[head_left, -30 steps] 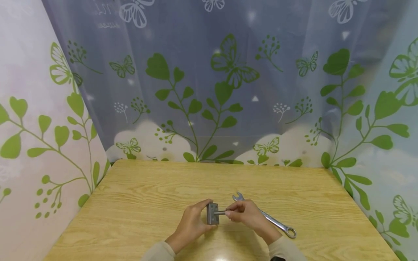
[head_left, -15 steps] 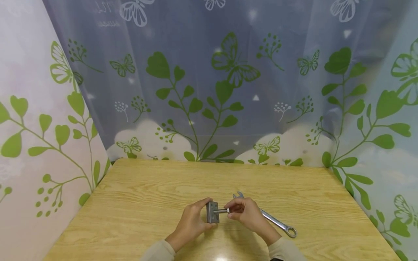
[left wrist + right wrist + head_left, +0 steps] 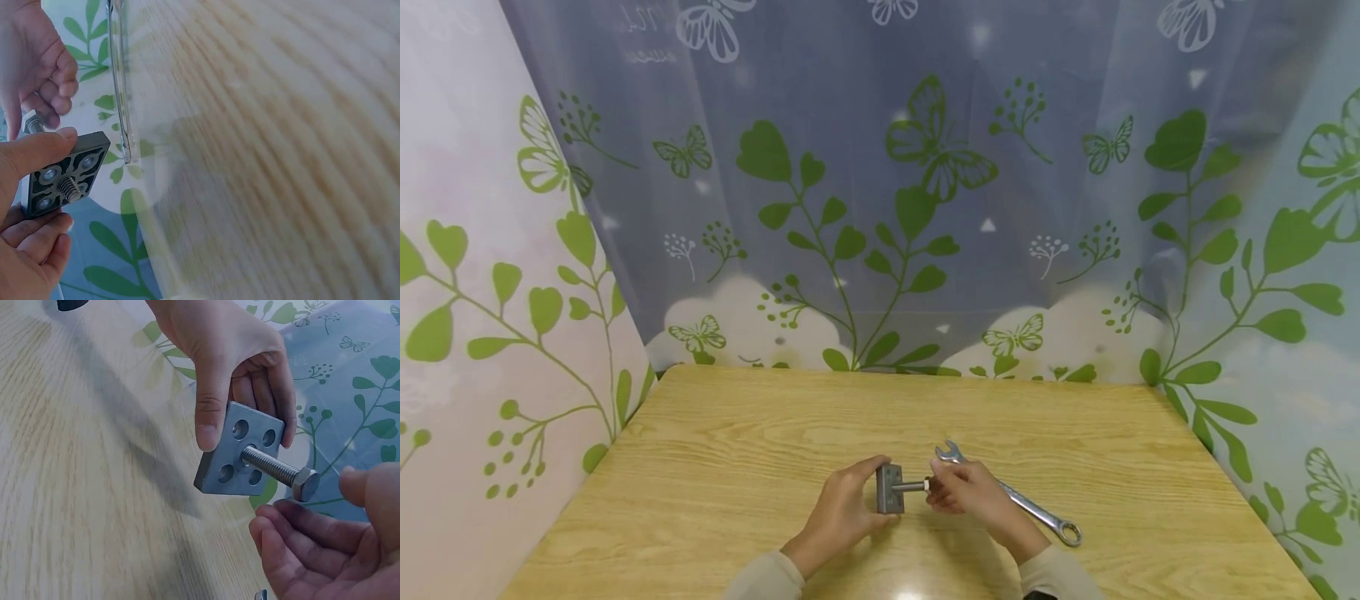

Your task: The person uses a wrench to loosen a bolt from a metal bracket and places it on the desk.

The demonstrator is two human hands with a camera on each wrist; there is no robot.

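Note:
My left hand (image 3: pixel 842 504) grips a square grey metal plate (image 3: pixel 240 453) by its edges, thumb on one side and fingers on the other. The plate has a hole near each corner. Through its centre runs a hex bolt (image 3: pixel 275 467), whose threaded tip (image 3: pixel 70 189) pokes out of the ribbed back face. Most of the shank and the hex head stick out toward my right hand (image 3: pixel 973 500). In the right wrist view, that hand's loosely bent fingers and thumb stand around the bolt head, with a gap between.
A combination wrench (image 3: pixel 1037 510) lies slantwise on the wooden table (image 3: pixel 737 425), behind and to the right of my right hand. Patterned curtains (image 3: pixel 880 208) with leaves and butterflies hang behind the table and at both sides.
My right hand was at the bolt head with its fingertips a second ago; it has come off it and turned slightly. The left hand and the plate stay almost in place.

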